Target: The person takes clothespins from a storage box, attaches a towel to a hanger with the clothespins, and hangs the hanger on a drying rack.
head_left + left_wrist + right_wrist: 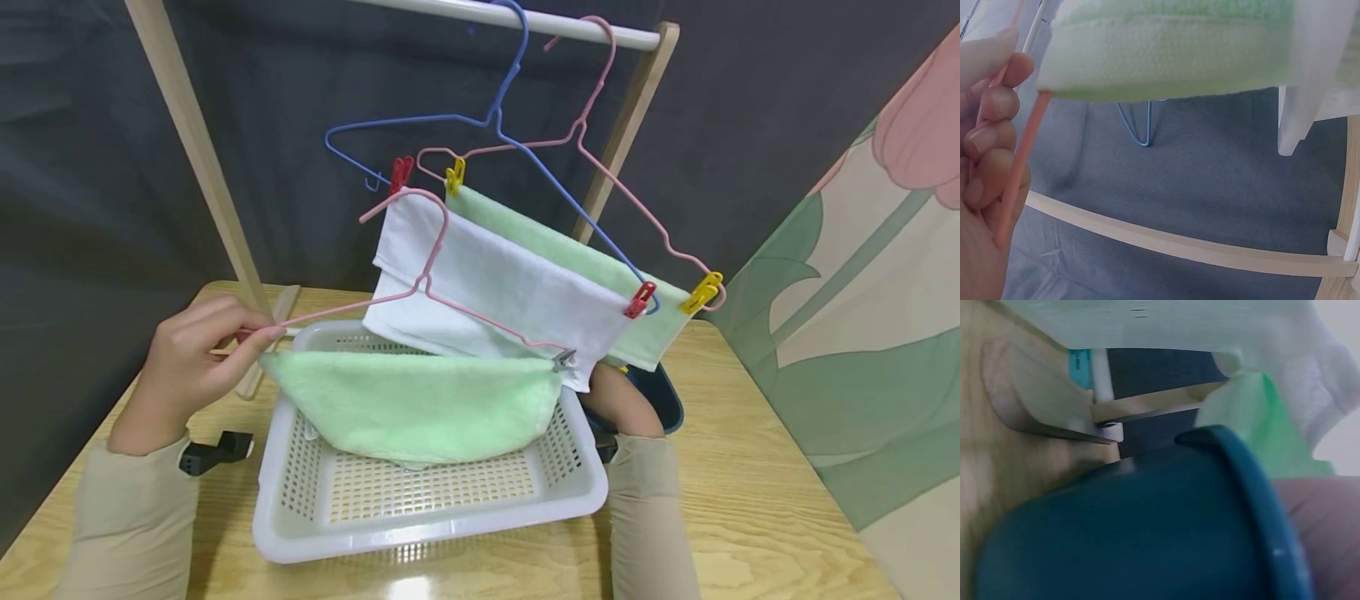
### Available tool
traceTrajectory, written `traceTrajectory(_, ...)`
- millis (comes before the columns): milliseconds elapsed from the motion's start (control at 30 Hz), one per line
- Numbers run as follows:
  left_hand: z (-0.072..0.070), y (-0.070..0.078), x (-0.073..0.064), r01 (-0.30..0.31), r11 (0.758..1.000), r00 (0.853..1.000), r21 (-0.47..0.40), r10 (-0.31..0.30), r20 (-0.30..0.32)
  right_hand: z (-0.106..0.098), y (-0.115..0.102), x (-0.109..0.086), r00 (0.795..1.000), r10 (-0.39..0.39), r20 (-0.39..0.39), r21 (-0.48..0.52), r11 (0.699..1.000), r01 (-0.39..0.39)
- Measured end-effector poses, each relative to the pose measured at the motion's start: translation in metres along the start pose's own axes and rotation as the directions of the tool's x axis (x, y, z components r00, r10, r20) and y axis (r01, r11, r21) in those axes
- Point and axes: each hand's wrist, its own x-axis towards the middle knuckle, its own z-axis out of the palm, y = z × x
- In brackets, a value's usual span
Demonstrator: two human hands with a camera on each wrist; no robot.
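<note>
My left hand [198,358] grips the left end of a pink hanger [429,271], beside one corner of a light green towel [420,404]. The towel hangs from the hanger's lower bar above a white basket [431,529]. A grey clothespin [564,359] clips its right end. To the right, my right hand [622,400] is at a dark blue bin [663,396], partly behind a hanging white towel [495,258]. The bin [1129,531] fills much of the right wrist view; the right fingers are hidden there and in the head view.
A white rail [465,10] on wooden posts carries a blue hanger [498,108] and another pink hanger [581,125]. Red clothespins [640,300] hold the white towel; yellow clothespins [702,293] hold a second green towel [547,229]. The wooden table [750,500] lies beneath.
</note>
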Motion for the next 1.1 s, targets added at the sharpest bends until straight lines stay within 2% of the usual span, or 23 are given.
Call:
traceTrajectory(200,0.000,0.001,0.000,0.016,1.000,1.000,0.002,-0.016,-0.002,-0.013,-0.005,-0.006,0.998,0.050,0.040,0.026,0.998,-0.051)
traceTrajectory(300,-0.002,0.001,0.001,0.007,1.000,1.000,0.010,-0.007,0.002,-0.020,-0.008,-0.010,0.995,0.059,0.077,0.074,0.995,-0.065)
traceTrajectory(467,-0.004,0.000,0.001,-0.010,1.000,1.000,0.027,0.010,0.014,-0.032,-0.016,-0.018,0.988,0.085,0.126,0.083,0.992,-0.096)
traceTrajectory(667,-0.004,-0.001,0.000,-0.016,0.999,1.000,0.030,0.016,0.011,-0.048,-0.033,-0.026,0.985,0.113,0.127,0.050,0.991,-0.120)
traceTrajectory(900,-0.002,0.002,0.000,0.013,0.999,1.000,0.032,-0.013,-0.011,-0.059,-0.046,-0.034,0.995,0.053,0.087,0.049,0.997,-0.057)
traceTrajectory(1100,0.000,0.005,0.001,0.035,0.999,0.999,0.034,-0.034,-0.028,-0.071,-0.056,-0.041,0.996,0.065,0.058,-0.015,0.998,-0.065)
